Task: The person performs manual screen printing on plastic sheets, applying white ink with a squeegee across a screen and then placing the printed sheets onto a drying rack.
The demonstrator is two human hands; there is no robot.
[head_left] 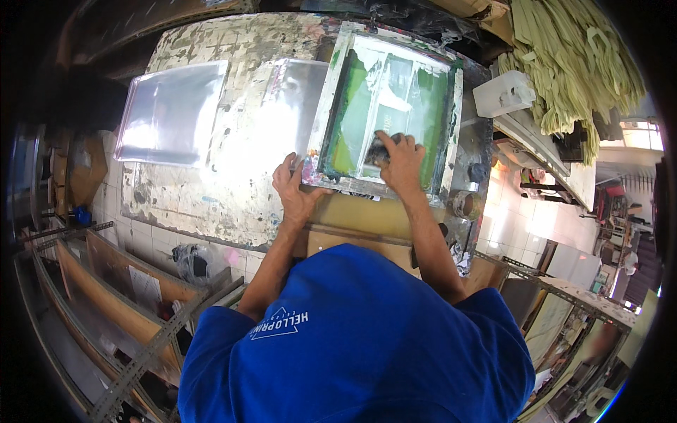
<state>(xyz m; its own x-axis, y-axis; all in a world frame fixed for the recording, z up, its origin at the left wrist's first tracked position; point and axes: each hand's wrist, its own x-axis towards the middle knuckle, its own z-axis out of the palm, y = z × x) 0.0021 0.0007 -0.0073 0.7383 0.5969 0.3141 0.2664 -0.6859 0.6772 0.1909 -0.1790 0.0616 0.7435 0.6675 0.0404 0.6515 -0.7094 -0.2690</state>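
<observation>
A silk-screen printing frame lies on the worktable, its pale rim stained with paint and its green mesh smeared with white. My left hand cups the near left corner of this frame, thumb along the near edge and fingers beside the left edge. In my right hand is a dark crumpled rag, pressed down on the near part of the mesh. My fingers partly hide the rag. A clear plastic sheet lies just left of the frame, partly covered by it.
Another clear plastic sheet lies farther left on the paint-spotted table. A translucent plastic container sits to the right, near hanging pale strips. A round can stands near the frame's right corner. Racks flank me.
</observation>
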